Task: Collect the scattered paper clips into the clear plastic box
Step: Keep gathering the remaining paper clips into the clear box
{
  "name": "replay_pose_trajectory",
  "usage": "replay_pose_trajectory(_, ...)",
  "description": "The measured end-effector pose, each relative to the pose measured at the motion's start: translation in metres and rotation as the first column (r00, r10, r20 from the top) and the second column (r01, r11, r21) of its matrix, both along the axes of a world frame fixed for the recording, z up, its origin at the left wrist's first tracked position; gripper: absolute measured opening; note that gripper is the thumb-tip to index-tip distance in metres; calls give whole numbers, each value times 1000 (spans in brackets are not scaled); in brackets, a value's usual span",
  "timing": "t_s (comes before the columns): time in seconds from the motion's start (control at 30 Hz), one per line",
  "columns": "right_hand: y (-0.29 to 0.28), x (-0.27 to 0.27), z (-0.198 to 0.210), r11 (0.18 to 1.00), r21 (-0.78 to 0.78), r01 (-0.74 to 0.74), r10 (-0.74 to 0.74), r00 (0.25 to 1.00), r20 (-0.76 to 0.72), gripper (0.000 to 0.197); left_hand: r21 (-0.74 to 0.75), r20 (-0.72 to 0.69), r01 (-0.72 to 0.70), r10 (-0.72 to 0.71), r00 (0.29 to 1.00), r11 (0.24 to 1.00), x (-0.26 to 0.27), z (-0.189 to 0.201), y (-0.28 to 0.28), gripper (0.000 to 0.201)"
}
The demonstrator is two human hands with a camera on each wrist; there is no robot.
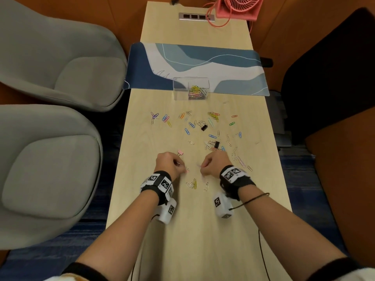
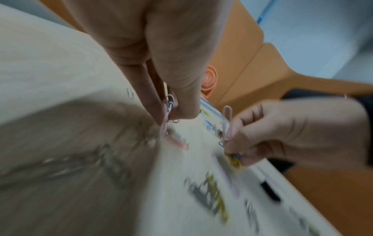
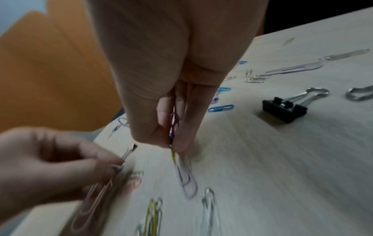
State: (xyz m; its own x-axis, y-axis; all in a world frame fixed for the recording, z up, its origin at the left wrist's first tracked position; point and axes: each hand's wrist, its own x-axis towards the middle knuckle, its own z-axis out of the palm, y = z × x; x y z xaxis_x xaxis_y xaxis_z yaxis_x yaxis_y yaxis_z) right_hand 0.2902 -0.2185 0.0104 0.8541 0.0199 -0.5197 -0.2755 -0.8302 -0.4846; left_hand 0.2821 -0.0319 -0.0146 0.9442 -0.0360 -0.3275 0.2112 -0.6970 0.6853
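The clear plastic box (image 1: 179, 92) stands mid-table at the desk mat's front edge, with a heap of coloured paper clips (image 1: 197, 92) in its right part. Many more paper clips (image 1: 213, 116) lie scattered between the box and my hands. My left hand (image 1: 183, 168) hovers low over the table, pinching a small bunch of clips (image 2: 168, 110), one of them pink. Close beside it, my right hand (image 1: 200, 166) pinches several coloured clips (image 3: 174, 127), with a lilac one (image 3: 187, 180) hanging at its fingertips. A few clips (image 1: 192, 183) lie just in front of both wrists.
Two black binder clips (image 1: 204, 126) (image 1: 216, 144) and a pink one (image 1: 180, 152) lie among the paper clips. A blue patterned desk mat (image 1: 203, 63) crosses the table behind the box. Grey chairs (image 1: 60, 67) stand left, a pink fan (image 1: 237, 7) at the far end.
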Motion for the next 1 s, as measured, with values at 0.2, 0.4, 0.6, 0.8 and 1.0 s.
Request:
replay_pose_trajectory(0.2,-42,25,30,859,405,314,-339,941,-10,9,-264,65,-180,203,977,948,41,30,6,13)
replay_pose_trajectory(0.4,-54,115,74,611,700,370,-581,810,80,17,-450,225,-216,344,912,867,140,71,-17,16)
replay_pose_trajectory(0.6,-45,204,87,614,755,231,-616,738,276,9,-498,361,-198,410,838,844,232,81,-47,13)
replay_pose_trajectory(0.8,-50,253,63,763,621,181,-537,711,454,8,-405,452,-62,258,854,912,276,53,-63,12)
replay_pose_trajectory(1.0,-48,275,31,878,458,140,-408,720,562,3,-233,567,94,57,822,968,285,17,-71,16)
